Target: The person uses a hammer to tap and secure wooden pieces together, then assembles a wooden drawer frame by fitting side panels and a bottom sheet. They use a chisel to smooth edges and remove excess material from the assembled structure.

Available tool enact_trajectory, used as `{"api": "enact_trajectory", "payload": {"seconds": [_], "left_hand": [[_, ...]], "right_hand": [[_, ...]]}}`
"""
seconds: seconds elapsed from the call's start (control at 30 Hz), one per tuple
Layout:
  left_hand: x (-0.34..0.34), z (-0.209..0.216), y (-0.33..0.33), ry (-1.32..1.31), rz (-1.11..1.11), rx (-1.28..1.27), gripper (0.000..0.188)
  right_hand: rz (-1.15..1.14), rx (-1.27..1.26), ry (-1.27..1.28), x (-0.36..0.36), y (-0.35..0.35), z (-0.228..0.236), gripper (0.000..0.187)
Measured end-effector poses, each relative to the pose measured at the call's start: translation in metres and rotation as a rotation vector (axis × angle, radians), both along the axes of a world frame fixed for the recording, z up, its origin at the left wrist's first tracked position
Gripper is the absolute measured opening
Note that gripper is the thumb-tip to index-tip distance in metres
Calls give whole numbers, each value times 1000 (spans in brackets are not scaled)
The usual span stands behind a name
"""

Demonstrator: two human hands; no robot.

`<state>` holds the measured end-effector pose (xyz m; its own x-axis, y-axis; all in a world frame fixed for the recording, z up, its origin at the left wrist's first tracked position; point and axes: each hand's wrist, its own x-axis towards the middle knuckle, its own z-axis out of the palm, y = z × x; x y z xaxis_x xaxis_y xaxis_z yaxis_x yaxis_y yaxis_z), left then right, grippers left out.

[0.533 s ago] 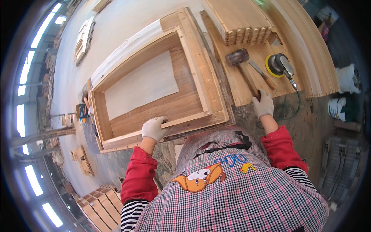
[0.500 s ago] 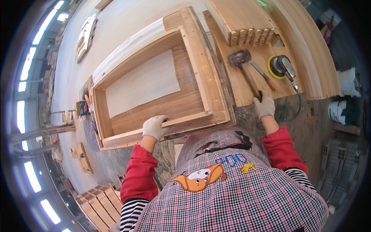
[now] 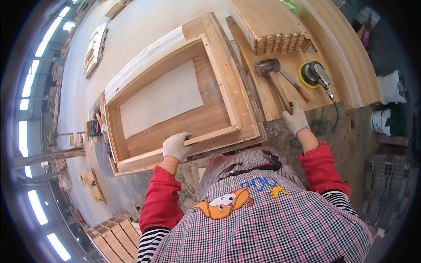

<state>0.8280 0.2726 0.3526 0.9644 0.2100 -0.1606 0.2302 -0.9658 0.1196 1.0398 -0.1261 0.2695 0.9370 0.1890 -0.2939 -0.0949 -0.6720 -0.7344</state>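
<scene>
My white-gloved left hand (image 3: 176,147) curls its fingers over the near rim of the shallow, rectangular wooden box (image 3: 215,135) on the left. At right, my white-gloved right hand (image 3: 297,119) has its fingers closed round the near handle end of a dark-headed wooden mallet (image 3: 274,80), its head farther away.

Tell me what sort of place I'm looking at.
Likely a woodworking shop: the left hand rests on a wooden frame, and the right hand is at the handle end of a mallet, near a round sander.
</scene>
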Motion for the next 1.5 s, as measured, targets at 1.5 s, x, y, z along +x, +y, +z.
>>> {"api": "enact_trajectory", "payload": {"seconds": [1.5], "left_hand": [[274, -25, 243, -17, 85, -30, 50]], "right_hand": [[-52, 1151, 597, -13, 275, 109, 25]]}}
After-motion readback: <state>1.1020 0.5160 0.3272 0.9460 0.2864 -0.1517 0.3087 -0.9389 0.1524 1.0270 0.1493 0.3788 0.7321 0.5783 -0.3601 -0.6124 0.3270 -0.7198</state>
